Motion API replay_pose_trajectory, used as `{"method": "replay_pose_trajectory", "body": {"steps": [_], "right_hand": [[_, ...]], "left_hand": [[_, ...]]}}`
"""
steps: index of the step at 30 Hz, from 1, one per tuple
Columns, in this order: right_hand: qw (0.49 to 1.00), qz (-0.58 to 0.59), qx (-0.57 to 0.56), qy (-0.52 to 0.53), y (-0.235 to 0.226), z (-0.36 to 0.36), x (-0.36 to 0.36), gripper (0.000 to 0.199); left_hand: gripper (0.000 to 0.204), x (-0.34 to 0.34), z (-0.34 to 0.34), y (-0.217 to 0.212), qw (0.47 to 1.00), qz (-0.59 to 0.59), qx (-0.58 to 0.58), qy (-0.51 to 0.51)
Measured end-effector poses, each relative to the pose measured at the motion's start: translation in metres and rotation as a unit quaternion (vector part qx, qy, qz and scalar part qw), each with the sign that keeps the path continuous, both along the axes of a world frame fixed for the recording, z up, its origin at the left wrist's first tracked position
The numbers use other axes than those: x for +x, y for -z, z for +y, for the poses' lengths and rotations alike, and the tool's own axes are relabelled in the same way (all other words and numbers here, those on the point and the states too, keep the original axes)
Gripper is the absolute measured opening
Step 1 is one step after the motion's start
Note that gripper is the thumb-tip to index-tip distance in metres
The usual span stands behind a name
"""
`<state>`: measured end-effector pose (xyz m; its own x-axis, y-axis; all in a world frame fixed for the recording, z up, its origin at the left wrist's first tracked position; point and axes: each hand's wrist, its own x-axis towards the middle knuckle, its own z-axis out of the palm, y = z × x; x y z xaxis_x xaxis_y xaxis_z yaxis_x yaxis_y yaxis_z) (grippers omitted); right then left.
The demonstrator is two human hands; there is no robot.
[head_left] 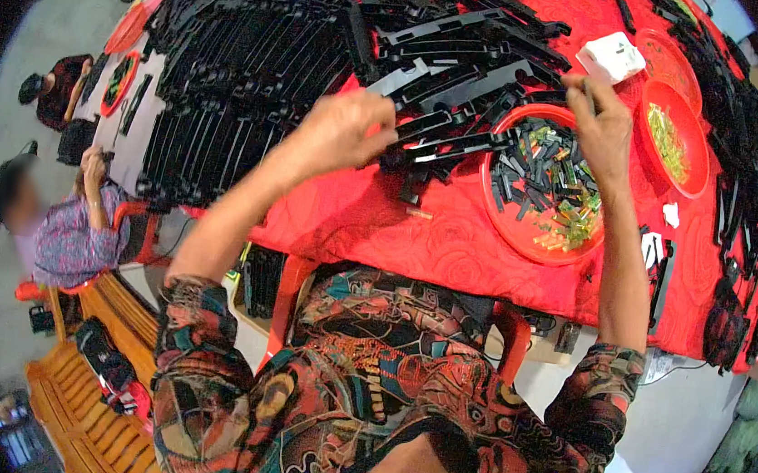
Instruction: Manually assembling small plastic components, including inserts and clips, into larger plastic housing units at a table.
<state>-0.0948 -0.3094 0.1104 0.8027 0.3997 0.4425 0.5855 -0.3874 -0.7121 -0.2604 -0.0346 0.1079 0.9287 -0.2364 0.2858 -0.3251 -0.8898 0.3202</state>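
My left hand point(348, 131) is closed at the near edge of a heap of black plastic parts. From its fingers a long, slotted black plastic strip point(456, 145) reaches right toward a red round tray point(493, 213). My right hand point(603, 135) is raised over the tray's far right rim, thumb and fingers pinched together. Whatever is between them is too small to make out. Small black and grey pieces point(531, 169) fill much of the tray. Yellow-green and orange bits point(571, 228) lie at its near side.
Stacked black strips point(231, 67) cover the table's left and far parts. A white box point(612, 56) and a red dish of yellowish pieces point(669, 141) stand to the right. More black parts line the right edge. People sit at the left, near a wooden bench point(94, 401).
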Motion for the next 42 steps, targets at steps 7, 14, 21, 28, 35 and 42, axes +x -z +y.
{"method": "replay_pose_trajectory", "body": {"steps": [7, 14, 21, 28, 35, 42], "right_hand": [[0.974, -0.105, -0.139, -0.148, 0.05, 0.02, -0.074, 0.031], [0.911, -0.231, -0.286, -0.186, 0.081, 0.07, -0.088, 0.051], [0.929, -0.218, -0.286, -0.087, 0.084, 0.101, -0.058, 0.046], [0.946, -0.138, -0.284, -0.068, 0.075, 0.106, -0.056, 0.041], [0.984, -0.16, -0.078, -0.028, 0.062, 0.07, -0.1, 0.02], [0.996, -0.059, 0.047, 0.054, 0.055, 0.003, -0.132, 0.011]], "left_hand": [[0.027, -0.082, -0.036, 0.085, 0.984, -0.068, 0.02, -0.161], [0.056, -0.048, -0.017, 0.106, 0.978, -0.122, 0.071, -0.151], [0.051, 0.005, 0.006, 0.104, 0.963, -0.2, 0.067, -0.168], [0.042, 0.002, 0.0, 0.099, 0.96, -0.196, 0.009, -0.201], [0.051, -0.049, -0.033, 0.108, 0.977, -0.093, -0.017, -0.189], [0.05, -0.046, -0.006, 0.118, 0.981, -0.081, 0.026, -0.174]]}}
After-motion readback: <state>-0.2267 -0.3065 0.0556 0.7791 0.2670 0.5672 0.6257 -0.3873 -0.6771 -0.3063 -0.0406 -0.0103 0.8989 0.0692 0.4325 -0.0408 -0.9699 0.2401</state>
